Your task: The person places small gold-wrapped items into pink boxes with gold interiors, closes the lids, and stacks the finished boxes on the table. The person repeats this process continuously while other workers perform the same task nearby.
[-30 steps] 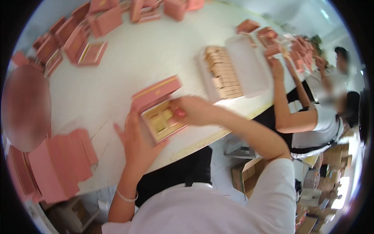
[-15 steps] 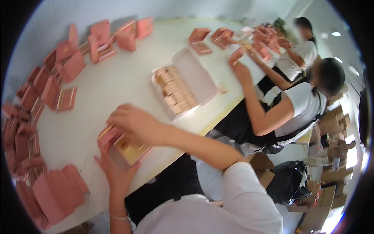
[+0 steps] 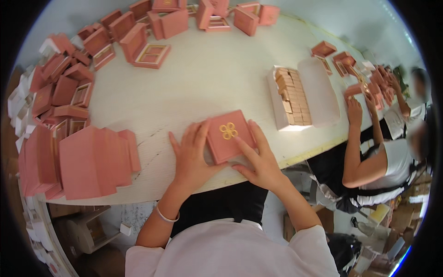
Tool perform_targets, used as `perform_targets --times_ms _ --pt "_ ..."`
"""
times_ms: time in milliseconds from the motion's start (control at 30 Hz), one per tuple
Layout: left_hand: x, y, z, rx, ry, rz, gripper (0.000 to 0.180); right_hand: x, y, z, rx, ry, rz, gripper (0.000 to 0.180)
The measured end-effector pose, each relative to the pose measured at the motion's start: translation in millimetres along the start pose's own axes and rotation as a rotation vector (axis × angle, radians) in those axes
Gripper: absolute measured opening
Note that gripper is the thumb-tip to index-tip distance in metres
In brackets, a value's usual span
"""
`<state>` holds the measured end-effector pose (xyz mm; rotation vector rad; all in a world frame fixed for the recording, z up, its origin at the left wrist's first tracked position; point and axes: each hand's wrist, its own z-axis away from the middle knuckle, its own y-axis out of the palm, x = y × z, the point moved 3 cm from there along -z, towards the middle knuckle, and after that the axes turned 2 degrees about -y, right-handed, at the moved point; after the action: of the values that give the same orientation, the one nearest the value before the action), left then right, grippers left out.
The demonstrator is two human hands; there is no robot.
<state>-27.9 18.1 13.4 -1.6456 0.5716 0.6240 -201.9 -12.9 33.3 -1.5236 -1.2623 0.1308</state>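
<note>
the closed pink gift box lies in front of you, near the front edge of the tabletop, set at a slant, its lid bearing a gold four-looped emblem. your left hand is at the box's left side, fingers spread, the nearer fingertips on its edge and the thumb reaching along the front. your right hand is on the other side, fingers spread too: one lies over the lid just below the emblem, another along the right edge. a pale bracelet circles your left wrist.

to your left, just in from the edge, stand stacked pink cartons; beyond them, open pink boxes curve along the far side. to your right, an open white carton holds rows of small tan blocks, and past it a co-worker's hand is at another pink box.
</note>
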Motion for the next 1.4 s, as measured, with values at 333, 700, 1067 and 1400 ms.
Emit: perform_targets --times_ms 333,700,1067,1400 --pt "-41.6 -49.4 30.3 -0.194 0.289 0.475 0.116 27.4 23.0 5.8 -0.32 0.121 -0.62 0.066" --pt "-73.5 -249.6 59.6 -0.336 0.258 -0.097 0.108 99.0 7.6 -71.0 -0.116 -0.293 -0.952 0.07" --pt "-42.4 -283.5 51.6 0.075 0.25 -0.727 0.079 62.9 7.5 -65.4 -0.191 -0.093 -0.81 0.052" --pt "-59.7 -125.7 101.5 0.432 0.504 0.414 0.022 -12.3 94.5 -212.8 -0.09 -0.232 0.002 0.052"
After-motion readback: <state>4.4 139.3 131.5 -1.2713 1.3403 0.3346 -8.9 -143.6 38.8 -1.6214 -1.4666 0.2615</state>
